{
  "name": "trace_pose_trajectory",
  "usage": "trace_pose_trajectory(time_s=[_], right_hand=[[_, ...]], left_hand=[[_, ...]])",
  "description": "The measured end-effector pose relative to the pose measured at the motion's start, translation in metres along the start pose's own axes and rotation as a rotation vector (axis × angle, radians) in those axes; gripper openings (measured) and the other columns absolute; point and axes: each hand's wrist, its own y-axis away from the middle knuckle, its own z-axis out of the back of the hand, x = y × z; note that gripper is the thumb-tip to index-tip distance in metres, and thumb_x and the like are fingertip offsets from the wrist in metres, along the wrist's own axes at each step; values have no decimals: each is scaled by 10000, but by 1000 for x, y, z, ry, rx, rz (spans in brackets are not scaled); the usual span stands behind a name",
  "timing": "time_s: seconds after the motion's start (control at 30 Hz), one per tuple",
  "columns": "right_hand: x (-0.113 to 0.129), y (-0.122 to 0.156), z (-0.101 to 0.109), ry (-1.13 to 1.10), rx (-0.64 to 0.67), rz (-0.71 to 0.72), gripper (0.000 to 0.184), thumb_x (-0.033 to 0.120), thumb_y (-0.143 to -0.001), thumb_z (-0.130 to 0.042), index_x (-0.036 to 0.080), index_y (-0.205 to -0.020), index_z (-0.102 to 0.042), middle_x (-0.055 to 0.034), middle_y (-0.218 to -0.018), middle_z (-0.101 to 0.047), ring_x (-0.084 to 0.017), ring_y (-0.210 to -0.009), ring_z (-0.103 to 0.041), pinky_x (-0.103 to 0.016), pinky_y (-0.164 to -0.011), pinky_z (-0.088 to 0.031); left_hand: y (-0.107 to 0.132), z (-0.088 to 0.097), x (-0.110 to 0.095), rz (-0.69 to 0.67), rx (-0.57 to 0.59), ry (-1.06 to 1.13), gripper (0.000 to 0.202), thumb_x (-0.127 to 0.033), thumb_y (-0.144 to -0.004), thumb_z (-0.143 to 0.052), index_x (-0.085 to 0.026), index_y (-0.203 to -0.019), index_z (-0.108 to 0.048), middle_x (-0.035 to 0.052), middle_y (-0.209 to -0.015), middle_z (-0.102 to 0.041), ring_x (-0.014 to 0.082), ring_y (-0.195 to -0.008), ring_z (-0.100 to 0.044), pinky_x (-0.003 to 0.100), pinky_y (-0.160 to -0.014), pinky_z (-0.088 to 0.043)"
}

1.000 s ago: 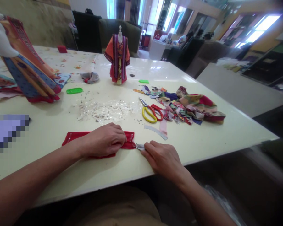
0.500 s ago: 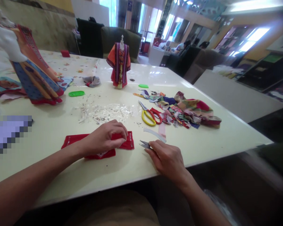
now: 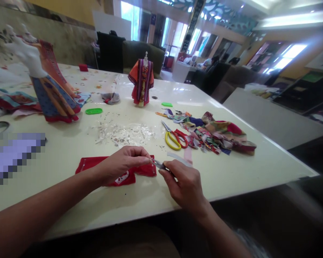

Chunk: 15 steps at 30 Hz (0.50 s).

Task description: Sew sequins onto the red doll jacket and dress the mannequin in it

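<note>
We judge the step in hand to be fine snipping at the right end of the red cloth (image 3: 91,164), which lies near the worktop's (image 3: 102,206) front edge: our left hand (image 3: 131,157) has thumb and forefinger together above that end, on something too small to tell, while our right hand (image 3: 184,181) is clamped on small snips (image 3: 159,164), tips at the left fingertips. The next move, we think, calls for a steady pinch and blades kept clear of skin. The dark sign (image 3: 192,25) beyond the worktop's far edge is too blurred to read.
</note>
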Motion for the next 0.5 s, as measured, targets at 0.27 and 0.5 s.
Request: trace_pose_trajectory(time_s=[0.27,0.5], right_hand=[[2,1,-3,-27,-11,-6,149,266,-952,-509,187,-871,-606,-32,-753,-634,-131,-677,-566,-245,-647,-392],[4,1,-3,-27,-36,6,135,240,-945,-519,181,-872,-616,-28,-743,-629,-123,-668,-557,-241,-638,-388]], left_hand=[[0,-1,2,53,19,89,178,-288,-797,-726,-134,-803,-637,7,-761,-647,92,-688,-572,222,-668,-437],[-1,-3,6,60,37,158,198,-295,-779,-748,-133,-811,-639,29,-787,-670,112,-714,-607,257,-729,-483]])
